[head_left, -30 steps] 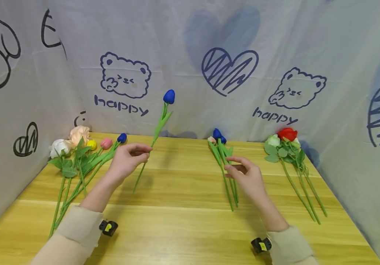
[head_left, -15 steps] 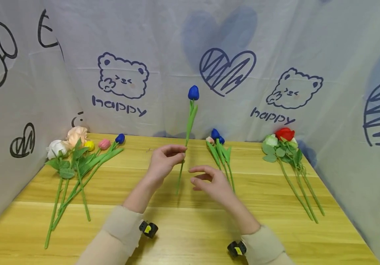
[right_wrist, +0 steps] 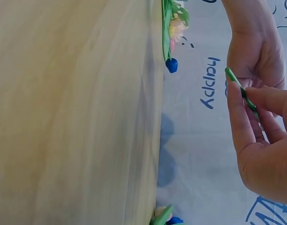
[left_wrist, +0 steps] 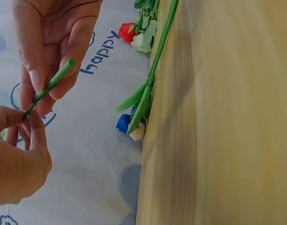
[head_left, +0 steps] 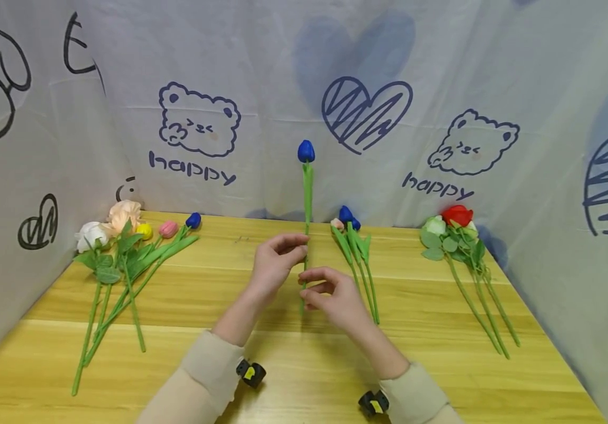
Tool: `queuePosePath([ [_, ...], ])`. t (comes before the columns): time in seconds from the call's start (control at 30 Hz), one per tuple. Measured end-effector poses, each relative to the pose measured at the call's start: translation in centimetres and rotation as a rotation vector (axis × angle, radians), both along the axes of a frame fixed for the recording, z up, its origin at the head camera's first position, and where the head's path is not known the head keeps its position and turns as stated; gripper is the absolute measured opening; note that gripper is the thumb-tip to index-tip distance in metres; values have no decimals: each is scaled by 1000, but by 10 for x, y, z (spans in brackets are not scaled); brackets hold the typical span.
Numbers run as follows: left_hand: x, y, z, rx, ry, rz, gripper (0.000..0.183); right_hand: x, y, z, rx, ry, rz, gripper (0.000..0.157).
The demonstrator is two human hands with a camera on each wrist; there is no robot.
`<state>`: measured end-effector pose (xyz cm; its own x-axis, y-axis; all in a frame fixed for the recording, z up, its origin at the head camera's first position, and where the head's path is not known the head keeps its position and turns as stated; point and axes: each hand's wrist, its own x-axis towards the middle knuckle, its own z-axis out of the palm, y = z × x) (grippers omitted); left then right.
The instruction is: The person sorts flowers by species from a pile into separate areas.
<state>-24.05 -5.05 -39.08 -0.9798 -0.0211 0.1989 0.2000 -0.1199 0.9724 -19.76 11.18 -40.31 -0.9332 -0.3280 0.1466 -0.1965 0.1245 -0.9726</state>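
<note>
A blue tulip [head_left: 306, 151] stands upright above the table in the head view, green leaves below its bloom. My left hand [head_left: 278, 265] pinches its stem between thumb and fingers. Just lower, my right hand [head_left: 338, 299] has its thumb and fingertips around the same stem. The left wrist view shows the cut end of the stem [left_wrist: 64, 70] sticking out past the fingers of both hands. From the right wrist, the stem [right_wrist: 232, 75] passes between my right thumb and forefinger. The bloom is out of sight in both wrist views.
On the wooden table [head_left: 293, 365], a bunch with a white flower [head_left: 92, 237], a peach flower [head_left: 125, 215] and tulips lies left. Blue tulips [head_left: 345, 214] with a pale pink one lie right of centre. A red rose [head_left: 457, 215] and pale roses lie far right.
My left hand has carried the blue tulip rightward to the middle, and it now stands straighter. My right hand has moved left from beside the middle bunch and taken the lower stem.
</note>
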Motion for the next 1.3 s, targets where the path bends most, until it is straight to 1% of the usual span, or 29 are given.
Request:
queuePosePath([
  [0.2,2,1,-1,3,10,-18,22,-1,3,1,25,9,-22,27],
  [0.37,6,0,1,-14,17,-24,23,-1,7,3,42,24,-23,27],
  [0.53,9,-7,2,-90,69,-15,26,-1,13,2,65,37,-28,26],
  [0.7,8,-20,6,-183,115,7,26,-1,23,3,84,30,-60,26],
  [0.8,7,-32,10,-243,134,29,25,-2,31,2,101,35,-83,26],
  [0.93,6,-54,15,-322,152,64,26,-5,43,2,123,43,-110,26],
  [1.03,6,-73,17,-383,157,92,25,-6,52,3,138,31,-128,26],
  [1.17,6,-102,17,-469,161,135,26,-8,65,3,167,0,-147,27],
  [1.3,10,-132,16,-570,169,168,25,-11,79,0,205,-27,-170,29],
])
